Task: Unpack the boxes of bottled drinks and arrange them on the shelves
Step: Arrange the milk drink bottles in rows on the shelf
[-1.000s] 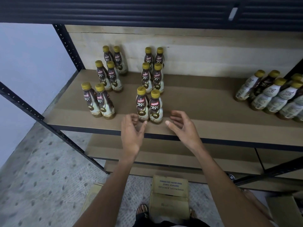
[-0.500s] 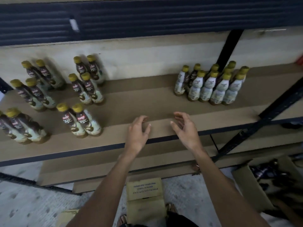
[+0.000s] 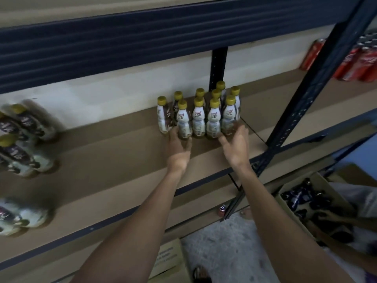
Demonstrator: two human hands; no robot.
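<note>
Bottles (image 3: 199,119) clustered on shelf (image 3: 122,152) just beyond both hands. Grip: left hand (image 3: 179,148) curls round front-left bottle (image 3: 184,121); right hand (image 3: 235,146) half-open at front-right bottle (image 3: 229,117), hold unclear.

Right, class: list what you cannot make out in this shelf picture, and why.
Head view:
Left bottles: blurred, cut by the left edge.
Left hand, right hand: fingertips partly hidden by front bottles; grip unclear.
Box contents: dark, blurred.
Cans: cut by right edge.

Forearms and both hands (image 3: 179,147) (image 3: 235,148) are entirely bare.
</note>
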